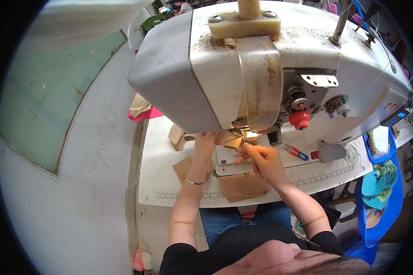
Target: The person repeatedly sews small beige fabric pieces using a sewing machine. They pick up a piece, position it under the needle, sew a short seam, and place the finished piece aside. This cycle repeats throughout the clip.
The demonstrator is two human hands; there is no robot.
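Two bare hands meet just below the middle of the frame, right under the head of a big grey-white sewing machine (270, 68) that fills the upper half of the head view. The left hand (205, 142) lies flat on a small tan piece (229, 140) at the needle, its fingers together and pressing down; their tips slip under the machine's head, so I cannot tell how they end. The right hand (261, 160) comes in from the lower right with its fingers (247, 147) pinched together on the near edge of that same piece.

The piece looks thin, light and limp, like soft leather or coated cloth with a matte face. I'd judge it bends easily and would slide on the smooth worktop (160, 183), so it wants holding flat with the palm and pinching at the edge, well clear of the needle.

A stack of tan pieces (243, 187) sits at the front of the worktop, just below the right hand, edges slightly fanned. More tan offcuts (183, 167) lie beside the left wrist, which wears a thin bracelet (193, 182).

Right of the hands lie small thread snips with red and blue handles (296, 152), and above them a red knob (299, 119) juts from the dusty machine. At the far right, a blue plastic bin (392, 201) holds folded teal cloth (378, 181).
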